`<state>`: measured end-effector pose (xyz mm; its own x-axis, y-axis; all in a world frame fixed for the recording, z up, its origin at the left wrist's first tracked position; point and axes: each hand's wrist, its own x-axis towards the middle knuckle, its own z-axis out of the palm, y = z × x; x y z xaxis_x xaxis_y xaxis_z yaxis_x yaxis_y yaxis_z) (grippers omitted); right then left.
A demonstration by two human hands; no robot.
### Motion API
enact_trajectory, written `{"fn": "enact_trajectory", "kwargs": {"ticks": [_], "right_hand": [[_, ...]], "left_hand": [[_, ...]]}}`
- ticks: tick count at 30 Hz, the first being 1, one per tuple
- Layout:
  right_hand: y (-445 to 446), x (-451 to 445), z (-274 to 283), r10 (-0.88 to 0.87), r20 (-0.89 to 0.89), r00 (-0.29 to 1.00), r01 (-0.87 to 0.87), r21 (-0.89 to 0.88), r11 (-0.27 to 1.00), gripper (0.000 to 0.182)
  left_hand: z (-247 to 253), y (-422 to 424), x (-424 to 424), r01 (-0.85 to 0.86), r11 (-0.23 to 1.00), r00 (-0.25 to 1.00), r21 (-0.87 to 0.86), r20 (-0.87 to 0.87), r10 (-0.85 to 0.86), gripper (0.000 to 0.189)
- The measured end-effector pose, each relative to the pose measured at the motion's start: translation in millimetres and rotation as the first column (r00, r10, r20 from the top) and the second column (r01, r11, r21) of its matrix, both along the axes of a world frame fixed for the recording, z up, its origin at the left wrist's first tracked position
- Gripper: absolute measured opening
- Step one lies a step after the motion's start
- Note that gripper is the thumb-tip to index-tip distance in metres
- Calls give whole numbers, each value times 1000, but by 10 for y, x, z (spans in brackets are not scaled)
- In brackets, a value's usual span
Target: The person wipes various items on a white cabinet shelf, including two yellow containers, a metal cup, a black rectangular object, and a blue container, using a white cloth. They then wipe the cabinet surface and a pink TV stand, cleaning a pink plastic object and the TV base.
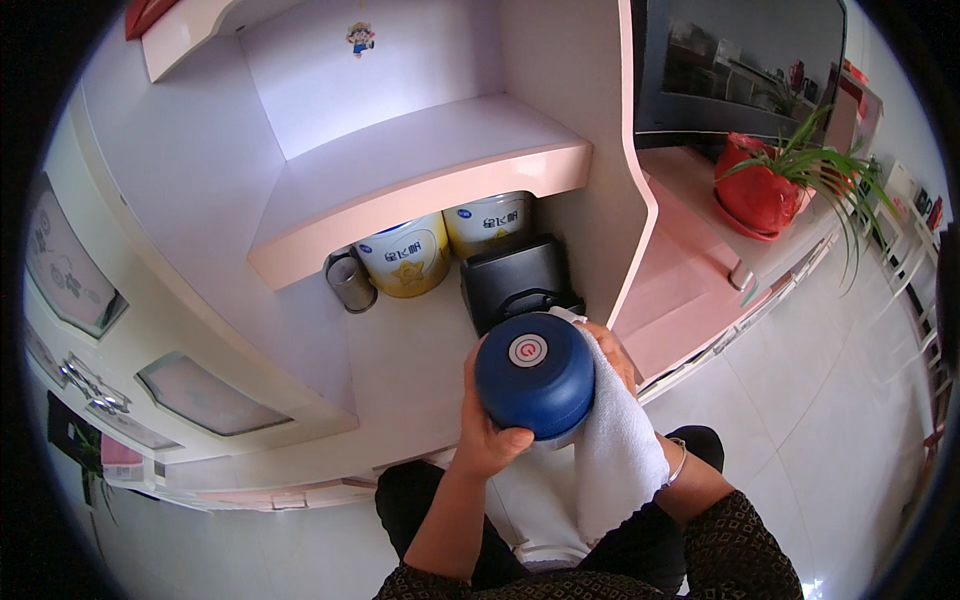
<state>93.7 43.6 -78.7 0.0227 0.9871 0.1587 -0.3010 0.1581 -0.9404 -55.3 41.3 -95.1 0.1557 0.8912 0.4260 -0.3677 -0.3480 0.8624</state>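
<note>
In front of me I hold up a round blue appliance [529,401] with a power button [528,350] on its top; a pale lower part shows under its rim. My left hand [487,431] grips its left side, thumb against the lower edge. On the other side my right hand [611,356] presses a white cloth [619,450] to the appliance, and the cloth hangs down over my wrist. The right fingers are partly hidden by the cloth. Just beyond the appliance, on the cabinet's lower board [409,360], stands a black box-shaped object [517,277] with a handle.
Two yellow-and-white cans [409,255] and a grey metal cup [351,285] stand under a pink-edged shelf [420,195]. To the right, a red flowerpot [757,187] with a spider plant sits before a television [742,67]. A white cabinet door [202,390] is at left.
</note>
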Motion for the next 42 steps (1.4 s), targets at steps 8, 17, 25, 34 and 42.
{"fn": "enact_trajectory", "kwargs": {"ticks": [8,17,25,34,42], "right_hand": [[-16,-5,-28,-89,6,996,87,168,982,54],[2,0,84,56,-20,998,-57,-4,998,47],[11,28,28,298,-152,942,-314,-98,944,44],[-26,-13,-116,307,-176,935,-335,-157,929,40],[-122,-190,-18,-86,270,959,49,138,989,34]], "left_hand": [[198,-211,223,-248,953,961,176,-84,265,99],[156,-198,196,-294,895,939,336,-75,337,106],[181,-167,109,-145,917,989,373,15,150,109],[82,-94,72,-276,924,961,266,107,256,109],[69,-100,22,-429,875,903,226,62,426,107]]}}
